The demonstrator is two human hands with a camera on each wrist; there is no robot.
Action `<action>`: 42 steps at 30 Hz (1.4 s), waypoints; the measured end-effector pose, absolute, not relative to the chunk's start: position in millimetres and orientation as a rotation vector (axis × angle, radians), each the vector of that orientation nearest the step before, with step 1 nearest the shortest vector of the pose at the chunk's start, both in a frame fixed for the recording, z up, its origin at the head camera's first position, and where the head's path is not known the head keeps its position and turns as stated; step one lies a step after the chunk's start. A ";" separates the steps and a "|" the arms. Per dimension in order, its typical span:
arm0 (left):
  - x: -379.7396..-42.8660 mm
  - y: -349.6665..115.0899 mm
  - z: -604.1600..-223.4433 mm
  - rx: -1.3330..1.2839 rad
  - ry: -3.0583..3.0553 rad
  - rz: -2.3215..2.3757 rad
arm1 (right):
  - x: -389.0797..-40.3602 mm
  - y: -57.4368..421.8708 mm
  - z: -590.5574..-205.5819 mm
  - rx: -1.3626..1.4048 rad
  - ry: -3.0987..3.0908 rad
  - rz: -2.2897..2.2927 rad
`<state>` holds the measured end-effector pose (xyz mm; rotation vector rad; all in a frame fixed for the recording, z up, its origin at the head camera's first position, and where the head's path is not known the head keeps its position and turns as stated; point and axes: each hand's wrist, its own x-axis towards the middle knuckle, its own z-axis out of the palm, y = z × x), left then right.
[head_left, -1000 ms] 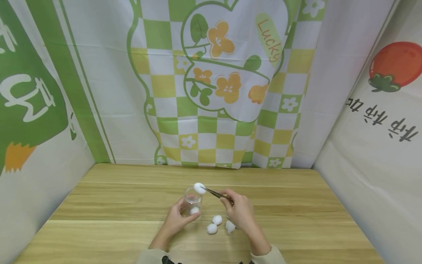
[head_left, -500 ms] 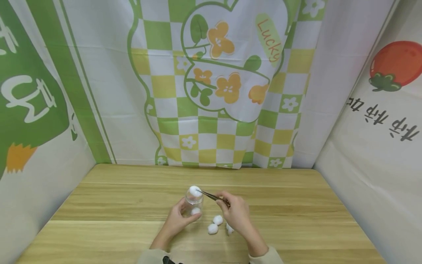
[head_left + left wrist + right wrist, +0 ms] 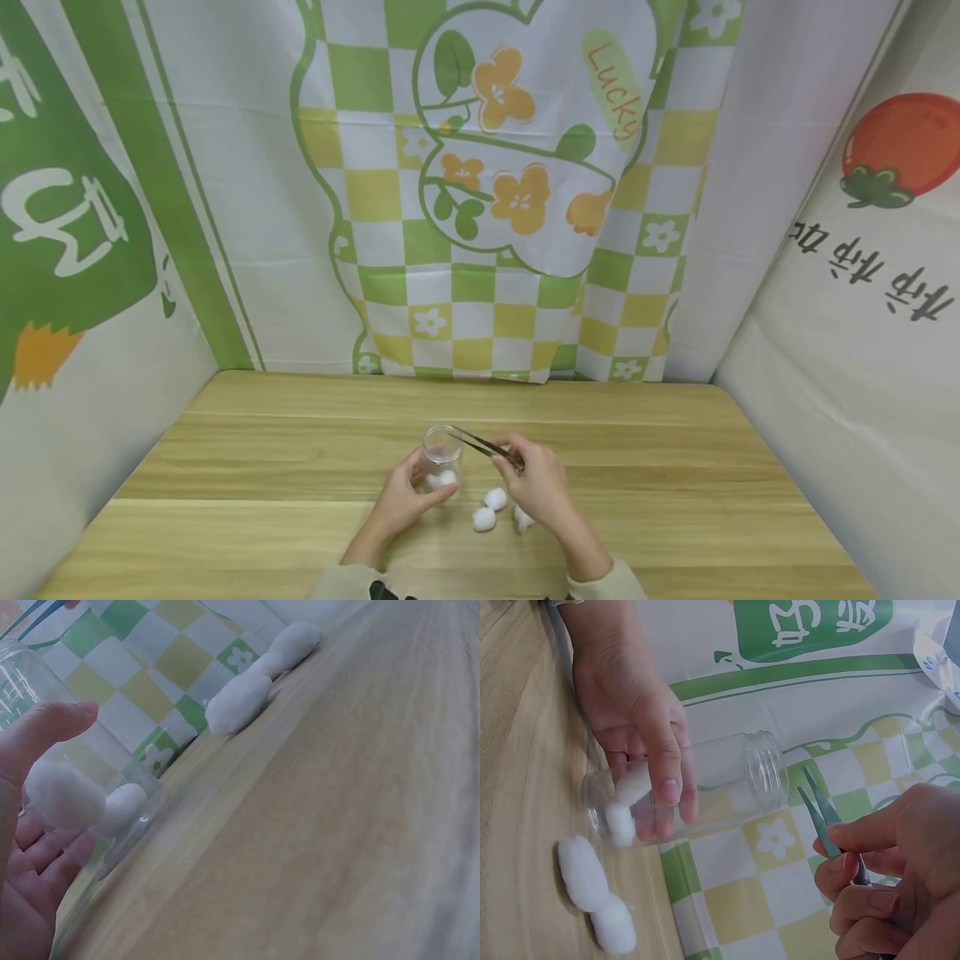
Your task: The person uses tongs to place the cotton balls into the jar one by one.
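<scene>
My left hand [image 3: 403, 495] grips a clear jar [image 3: 442, 451] that stands upright on the table, thumb on the near side and fingers behind. Two white cotton balls [image 3: 619, 823] lie at the jar's bottom. Above and to the right of its mouth, my right hand [image 3: 537, 478] pinches dark tweezers [image 3: 480, 442]. Their tips are spread apart with nothing between them, close to the rim in the right wrist view. Two more cotton balls [image 3: 484, 519] lie side by side on the table between the hands. Another cotton ball [image 3: 522, 518] is partly hidden by my right hand.
The wooden table [image 3: 300, 467] extends around both hands. A green and yellow checked curtain [image 3: 480, 317] hangs behind its far edge, with printed cloth walls on the left and right.
The tweezers moved left over the jar's mouth and let go of their cotton ball. It dropped into the jar beside the other one. The left hand stayed nearly still.
</scene>
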<state>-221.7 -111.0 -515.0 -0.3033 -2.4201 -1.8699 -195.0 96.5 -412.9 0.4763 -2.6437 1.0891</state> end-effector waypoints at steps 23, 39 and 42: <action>-220.6 -110.2 -512.9 -0.249 -2.417 -1.902 | -197.4 115.1 -404.4 0.421 -2.620 1.127; -221.0 -110.6 -513.9 -0.264 -2.421 -1.914 | -203.6 132.7 -413.3 0.371 -2.647 1.035; -221.4 -110.6 -514.2 -0.265 -2.420 -1.921 | -204.3 136.2 -414.6 0.377 -2.653 0.984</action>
